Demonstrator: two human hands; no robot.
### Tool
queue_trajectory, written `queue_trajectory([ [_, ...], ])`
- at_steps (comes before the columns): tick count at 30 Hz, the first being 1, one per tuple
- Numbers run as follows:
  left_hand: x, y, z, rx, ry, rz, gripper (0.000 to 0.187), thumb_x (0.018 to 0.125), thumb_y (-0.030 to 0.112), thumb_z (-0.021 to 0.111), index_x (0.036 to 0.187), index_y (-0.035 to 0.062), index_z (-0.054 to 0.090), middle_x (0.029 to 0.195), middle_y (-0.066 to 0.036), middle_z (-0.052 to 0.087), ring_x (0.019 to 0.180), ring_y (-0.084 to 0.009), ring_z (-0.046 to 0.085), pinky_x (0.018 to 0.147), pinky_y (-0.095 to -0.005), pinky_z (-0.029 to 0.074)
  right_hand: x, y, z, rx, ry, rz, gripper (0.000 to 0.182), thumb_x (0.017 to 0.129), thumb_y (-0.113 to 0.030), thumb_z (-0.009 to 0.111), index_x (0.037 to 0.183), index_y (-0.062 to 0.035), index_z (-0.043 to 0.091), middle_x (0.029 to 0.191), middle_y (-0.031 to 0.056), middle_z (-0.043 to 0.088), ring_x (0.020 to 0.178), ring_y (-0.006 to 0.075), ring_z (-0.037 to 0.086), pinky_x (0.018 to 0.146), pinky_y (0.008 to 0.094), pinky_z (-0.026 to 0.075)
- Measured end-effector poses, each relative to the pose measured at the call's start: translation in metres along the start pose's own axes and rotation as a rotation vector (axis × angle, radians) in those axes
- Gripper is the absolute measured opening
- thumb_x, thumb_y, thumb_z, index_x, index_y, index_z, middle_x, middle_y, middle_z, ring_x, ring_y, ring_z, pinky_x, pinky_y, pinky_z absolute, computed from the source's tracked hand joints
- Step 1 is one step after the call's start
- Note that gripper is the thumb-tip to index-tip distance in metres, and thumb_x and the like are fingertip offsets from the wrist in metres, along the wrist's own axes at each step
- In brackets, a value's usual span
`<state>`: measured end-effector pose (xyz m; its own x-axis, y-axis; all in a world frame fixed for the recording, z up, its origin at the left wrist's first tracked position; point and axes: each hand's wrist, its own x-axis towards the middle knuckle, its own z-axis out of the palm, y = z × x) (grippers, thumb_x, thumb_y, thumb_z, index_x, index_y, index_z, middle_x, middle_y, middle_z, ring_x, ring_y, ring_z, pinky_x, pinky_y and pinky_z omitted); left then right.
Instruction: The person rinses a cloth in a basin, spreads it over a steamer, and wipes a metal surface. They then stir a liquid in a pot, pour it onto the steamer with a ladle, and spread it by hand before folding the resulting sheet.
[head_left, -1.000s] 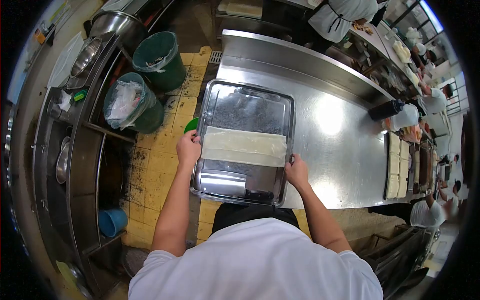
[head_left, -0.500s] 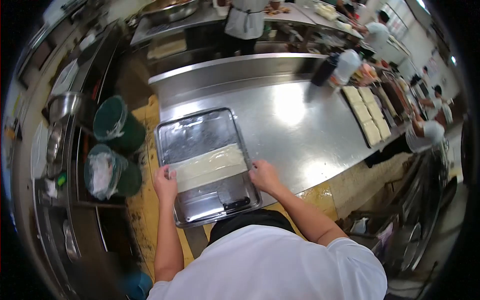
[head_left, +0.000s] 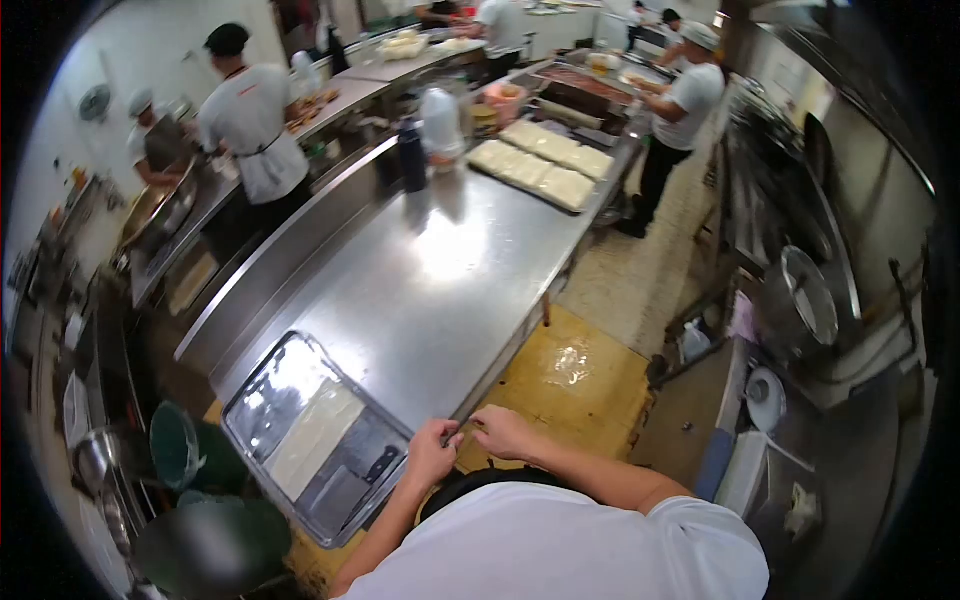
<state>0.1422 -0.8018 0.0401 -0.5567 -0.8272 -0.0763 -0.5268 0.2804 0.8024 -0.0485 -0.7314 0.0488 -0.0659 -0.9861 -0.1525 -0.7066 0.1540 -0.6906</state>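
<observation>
My left hand [head_left: 432, 452] is just off the right corner of the metal tray, fingers curled, with a small dark bit showing at the fingertips. Close beside it, past the table's front edge, my right hand [head_left: 503, 432] has its fingers pinched together. What either hand holds is too small to make out. The metal tray [head_left: 262, 372] sits at the near left end of the steel table. In it lies a pale, flat sheet of dough [head_left: 318, 440]. A broad-bladed knife with a black handle [head_left: 383, 464] rests in the tray beside the dough.
The steel table [head_left: 400, 300] has a raised back edge. At its far end are a tray of pale dough slabs [head_left: 545, 180], a dark bottle [head_left: 411, 155] and a clear jug [head_left: 440, 120]. Green bins [head_left: 175, 450] stand at left. A co-worker [head_left: 685, 110] stands beyond; others work farther back.
My view has swung right. Both hands have left the dough sheet in the tray and come together near the tray's right corner. The dough and knife still lie in the tray.
</observation>
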Motion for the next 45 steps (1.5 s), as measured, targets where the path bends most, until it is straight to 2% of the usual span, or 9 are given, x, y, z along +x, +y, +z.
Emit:
queue_trajectory([
  [15, -0.007, 0.18, 0.209, 0.046, -0.574, 0.259, 0.029, 0.088, 0.023, 0.075, 0.11, 0.0042, 0.075, 0.103, -0.019, 0.071, 0.098, -0.0294, 0.07, 0.085, -0.0389, 0.056, -0.249, 0.144, -0.119, 0.074, 0.408, 0.544, 0.029, 0.088, -0.03, 0.07, 0.078, -0.0036, 0.074, 0.085, 0.017, 0.07, 0.082, 0.0367, 0.067, 0.073, 0.0458, 0.052],
  [21, 0.033, 0.214, 0.267, 0.064, -0.711, 0.466, 0.025, 0.092, 0.019, 0.074, 0.112, 0.0029, 0.074, 0.104, -0.019, 0.072, 0.089, -0.0284, 0.072, 0.077, -0.0376, 0.057, -0.277, 0.188, -0.139, 0.088, 0.804, 0.369, 0.042, 0.088, -0.029, 0.07, 0.12, -0.0014, 0.069, 0.113, 0.0208, 0.068, 0.095, 0.0338, 0.068, 0.083, 0.0434, 0.055],
  [24, 0.06, 0.239, 0.294, 0.062, -0.752, 0.469, 0.026, 0.092, 0.019, 0.074, 0.111, 0.0029, 0.074, 0.106, -0.02, 0.072, 0.089, -0.0283, 0.073, 0.077, -0.0374, 0.058, -0.286, 0.195, -0.182, 0.203, 0.761, 0.538, 0.058, 0.088, -0.028, 0.07, 0.138, -0.0015, 0.057, 0.13, 0.023, 0.06, 0.119, 0.039, 0.06, 0.102, 0.0433, 0.048],
  [28, 0.114, 0.264, 0.339, 0.065, -0.816, 0.469, 0.026, 0.092, 0.02, 0.074, 0.112, 0.0032, 0.074, 0.106, -0.019, 0.073, 0.092, -0.0291, 0.072, 0.079, -0.0378, 0.058, -0.287, 0.241, -0.243, 0.032, 0.982, 0.554, 0.059, 0.085, -0.014, 0.074, 0.139, 0.0024, 0.055, 0.131, 0.018, 0.06, 0.106, 0.0273, 0.066, 0.079, 0.034, 0.057],
  [31, 0.163, 0.284, 0.372, 0.036, -0.881, 0.448, 0.025, 0.092, 0.02, 0.074, 0.112, 0.0038, 0.074, 0.107, -0.019, 0.073, 0.095, -0.03, 0.072, 0.083, -0.0392, 0.057, -0.286, 0.262, -0.327, 0.078, 1.105, 0.587, 0.058, 0.086, -0.019, 0.071, 0.138, 0.0026, 0.054, 0.131, 0.0225, 0.059, 0.117, 0.0367, 0.06, 0.098, 0.0411, 0.05],
  [34, 0.227, 0.297, 0.413, 0.014, -0.919, 0.484, 0.027, 0.093, 0.022, 0.073, 0.113, 0.0039, 0.074, 0.108, -0.019, 0.074, 0.096, -0.0295, 0.072, 0.085, -0.0397, 0.057, -0.276, 0.283, -0.416, -0.101, 1.204, 0.67, 0.059, 0.085, -0.014, 0.071, 0.138, 0.0039, 0.052, 0.133, 0.0191, 0.057, 0.113, 0.0313, 0.061, 0.086, 0.0363, 0.054],
  [38, 0.29, 0.351, 0.433, -0.061, -0.955, 0.401, 0.031, 0.094, 0.025, 0.072, 0.114, 0.0016, 0.073, 0.106, -0.02, 0.075, 0.093, -0.0272, 0.073, 0.084, -0.0381, 0.057, -0.245, 0.309, -0.504, -0.171, 1.305, 0.638, 0.054, 0.086, -0.014, 0.071, 0.134, 0.0032, 0.056, 0.133, 0.0219, 0.057, 0.118, 0.0369, 0.06, 0.096, 0.0412, 0.051],
  [43, 0.345, 0.423, 0.457, -0.229, -0.947, 0.432, 0.029, 0.096, 0.023, 0.071, 0.114, 0.0008, 0.072, 0.103, -0.016, 0.075, 0.089, -0.0226, 0.071, 0.081, -0.036, 0.056, -0.205, 0.332, -0.529, -0.292, 1.165, 0.564, 0.043, 0.085, -0.008, 0.071, 0.125, 0.0028, 0.063, 0.132, 0.0195, 0.061, 0.109, 0.0294, 0.065, 0.082, 0.0342, 0.057],
  [45, 0.358, 0.454, 0.458, -0.225, -0.951, 0.499, 0.029, 0.095, 0.022, 0.07, 0.116, 0.0013, 0.071, 0.108, -0.018, 0.073, 0.091, -0.0261, 0.071, 0.083, -0.0372, 0.057, -0.198, 0.329, -0.54, -0.3, 1.228, 0.529, 0.038, 0.086, -0.006, 0.069, 0.122, 0.0021, 0.065, 0.131, 0.0202, 0.061, 0.112, 0.0332, 0.064, 0.089, 0.0374, 0.054],
])
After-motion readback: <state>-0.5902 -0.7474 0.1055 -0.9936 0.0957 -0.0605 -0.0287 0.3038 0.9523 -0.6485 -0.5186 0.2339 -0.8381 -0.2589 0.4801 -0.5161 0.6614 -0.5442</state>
